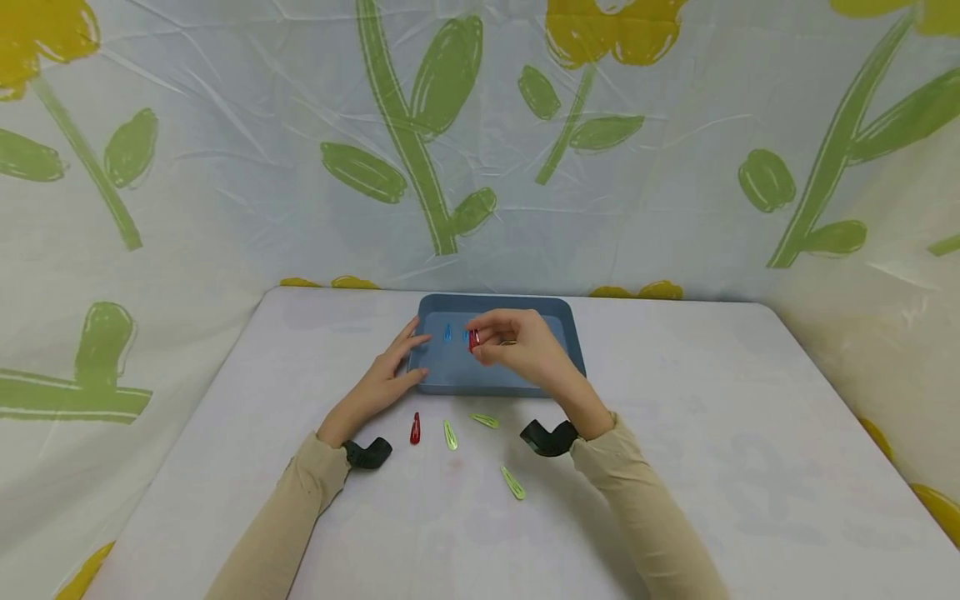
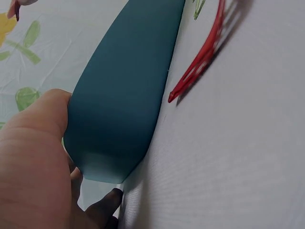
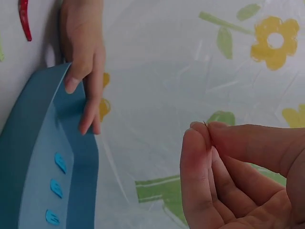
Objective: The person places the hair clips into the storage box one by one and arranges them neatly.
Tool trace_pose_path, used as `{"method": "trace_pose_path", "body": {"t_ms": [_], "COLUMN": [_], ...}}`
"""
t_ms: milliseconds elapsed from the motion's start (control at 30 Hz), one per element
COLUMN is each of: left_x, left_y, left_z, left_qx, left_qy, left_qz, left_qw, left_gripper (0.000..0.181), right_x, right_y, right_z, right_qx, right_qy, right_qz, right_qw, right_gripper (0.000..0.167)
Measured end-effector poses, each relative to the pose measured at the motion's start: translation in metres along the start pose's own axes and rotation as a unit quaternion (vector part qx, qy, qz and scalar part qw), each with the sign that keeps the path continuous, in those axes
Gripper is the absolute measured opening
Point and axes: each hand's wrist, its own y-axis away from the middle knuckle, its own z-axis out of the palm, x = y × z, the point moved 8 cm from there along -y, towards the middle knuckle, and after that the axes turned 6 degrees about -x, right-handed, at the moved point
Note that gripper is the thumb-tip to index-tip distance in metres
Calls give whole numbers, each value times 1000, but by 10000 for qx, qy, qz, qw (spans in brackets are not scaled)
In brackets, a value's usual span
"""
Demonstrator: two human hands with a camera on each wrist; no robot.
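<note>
Between thumb and fingertips my right hand (image 1: 521, 340) pinches a red snap hair clip (image 1: 473, 340) above the blue tray (image 1: 480, 389). In the right wrist view that clip is nearly all hidden by the fingers. My left hand (image 1: 381, 382) rests at the tray's left side with fingers spread and fairly straight, the thumb and a finger over the rim. Three blue hair clips (image 3: 56, 188) lie in a row inside the tray. On the table, just in front of the tray, lies another red hair clip (image 1: 416, 428).
Three light green hair clips (image 1: 450, 434) lie scattered on the white table (image 1: 712, 442) between my forearms. A dark wrist mount (image 1: 549, 438) sits on each wrist. Behind the table hangs a flower-patterned sheet (image 1: 285, 167).
</note>
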Motion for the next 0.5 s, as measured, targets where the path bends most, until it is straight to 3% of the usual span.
{"method": "trace_pose_path", "body": {"t_ms": [500], "left_x": [-3], "left_y": [-1], "left_z": [0], "left_qx": [-34], "left_qy": [-10], "left_qz": [-67], "left_qw": [10000], "left_gripper": [54], "right_x": [10], "right_y": [-29], "right_z": [-1], "right_qx": [633], "right_qy": [-271], "right_qz": [-55], "right_qw": [9976], "right_gripper": [31]}}
